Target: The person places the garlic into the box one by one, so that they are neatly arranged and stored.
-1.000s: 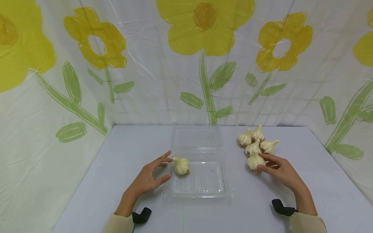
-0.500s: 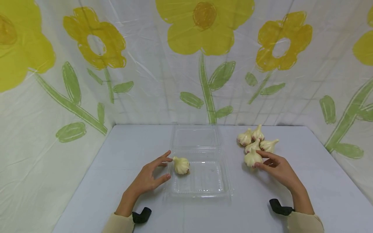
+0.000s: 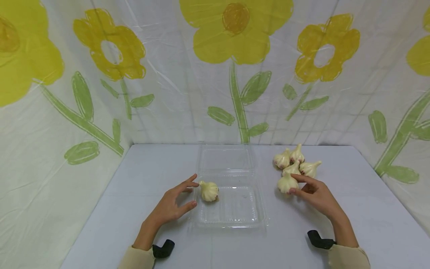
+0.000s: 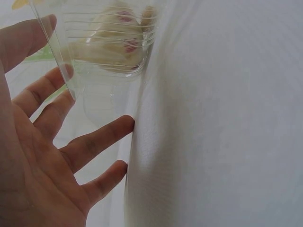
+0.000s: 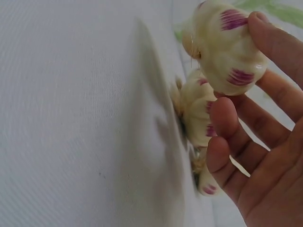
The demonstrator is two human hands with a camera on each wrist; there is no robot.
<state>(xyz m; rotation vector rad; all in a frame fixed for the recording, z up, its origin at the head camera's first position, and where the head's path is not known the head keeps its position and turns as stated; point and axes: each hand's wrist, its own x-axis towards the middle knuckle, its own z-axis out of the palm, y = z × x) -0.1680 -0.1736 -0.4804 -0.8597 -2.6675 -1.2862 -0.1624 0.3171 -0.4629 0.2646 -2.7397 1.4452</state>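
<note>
My right hand point(image 3: 315, 194) pinches a garlic bulb point(image 3: 287, 184) between thumb and fingers, its neck pointing up. In the right wrist view this bulb point(image 5: 229, 47) shows purple streaks and hangs above the table, casting a shadow. My left hand point(image 3: 176, 200) stays at the left side of a clear plastic clamshell box point(image 3: 235, 226), fingers spread and relaxed. In the left wrist view the fingertips reach the box's rim point(image 4: 59, 61) and the table. One garlic bulb point(image 3: 209, 191) lies inside the box at its left; its lid point(image 3: 226, 158) is folded back, away from me.
Several more garlic bulbs point(image 3: 297, 154) sit grouped at the back right of the white table point(image 3: 161, 160), just behind the held one. A curtain point(image 3: 174, 93) with painted yellow flowers hangs along the table's back edge.
My right hand has lifted the garlic bulb slightly and carried it left, away from the group. The left hand, the box and the bulb inside it have not moved.
</note>
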